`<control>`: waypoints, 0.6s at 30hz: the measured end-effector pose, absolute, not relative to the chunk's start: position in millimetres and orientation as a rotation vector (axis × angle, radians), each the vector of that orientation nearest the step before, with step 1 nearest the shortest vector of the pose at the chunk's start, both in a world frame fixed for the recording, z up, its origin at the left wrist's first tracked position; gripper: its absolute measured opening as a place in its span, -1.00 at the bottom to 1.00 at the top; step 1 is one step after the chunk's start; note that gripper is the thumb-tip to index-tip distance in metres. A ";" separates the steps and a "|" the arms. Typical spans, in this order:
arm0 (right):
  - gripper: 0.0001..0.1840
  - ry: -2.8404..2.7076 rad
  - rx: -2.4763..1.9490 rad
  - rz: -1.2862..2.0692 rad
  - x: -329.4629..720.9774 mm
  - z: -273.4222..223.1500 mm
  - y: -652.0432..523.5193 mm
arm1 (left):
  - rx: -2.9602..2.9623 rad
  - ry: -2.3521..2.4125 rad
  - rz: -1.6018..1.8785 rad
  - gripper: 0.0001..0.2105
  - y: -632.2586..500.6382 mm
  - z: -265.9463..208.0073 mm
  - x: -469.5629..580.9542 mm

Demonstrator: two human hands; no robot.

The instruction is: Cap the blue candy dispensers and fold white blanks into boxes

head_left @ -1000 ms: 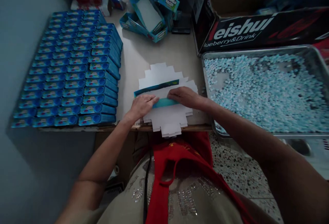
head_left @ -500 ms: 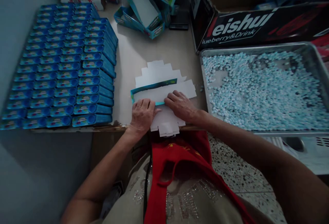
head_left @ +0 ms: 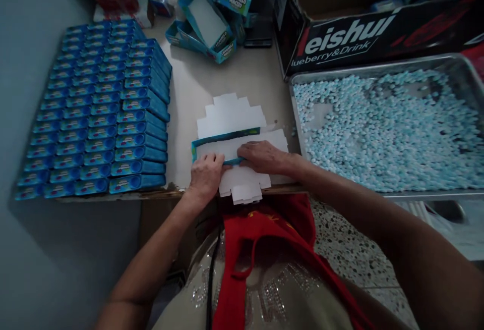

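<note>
Head view: both hands (head_left: 206,174) (head_left: 261,155) curl over the carton (head_left: 219,147).

From here I see a black carton (head_left: 355,42) at upper right, a metal tray (head_left: 322,114) of pale-blue pieces (head_left: 401,133) below it, speckled flooring (head_left: 351,249) lower right.

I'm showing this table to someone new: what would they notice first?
Probably the many blue boxes on the left. On the right, a metal tray of small blue-white pieces sits before a black carton. Between them, the left hand and right hand touch a partly folded box.
</note>
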State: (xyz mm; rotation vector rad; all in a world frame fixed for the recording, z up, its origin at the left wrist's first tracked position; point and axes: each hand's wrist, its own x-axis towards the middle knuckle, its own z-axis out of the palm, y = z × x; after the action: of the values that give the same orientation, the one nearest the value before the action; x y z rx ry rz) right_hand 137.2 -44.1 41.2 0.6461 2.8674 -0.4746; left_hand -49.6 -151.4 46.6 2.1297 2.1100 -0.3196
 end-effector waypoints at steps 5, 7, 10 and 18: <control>-0.71 3.043 0.424 -0.341 163.7 49.6 -47.7 | 2.099 1.901 -0.172 -0.77 -157.9 89.2 -31.3; -0.74 3.085 0.414 -0.372 171.6 52.1 -49.0 | 2.077 2.016 0.103 -0.73 -138.7 94.7 -35.6; -0.64 3.217 0.618 -0.505 180.0 51.5 -54.4 | 1.808 2.219 0.425 -0.61 -97.1 79.4 -50.4; -0.63 3.124 1.340 -0.393 147.9 47.1 -45.2 | 1.555 2.232 0.536 -0.79 -70.9 31.0 -45.7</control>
State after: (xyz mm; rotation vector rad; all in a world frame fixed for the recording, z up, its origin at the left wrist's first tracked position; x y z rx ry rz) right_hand 147.9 -45.2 47.1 1.3403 3.1238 -0.3932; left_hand -45.7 -70.9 31.0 1.5554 2.2323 0.5359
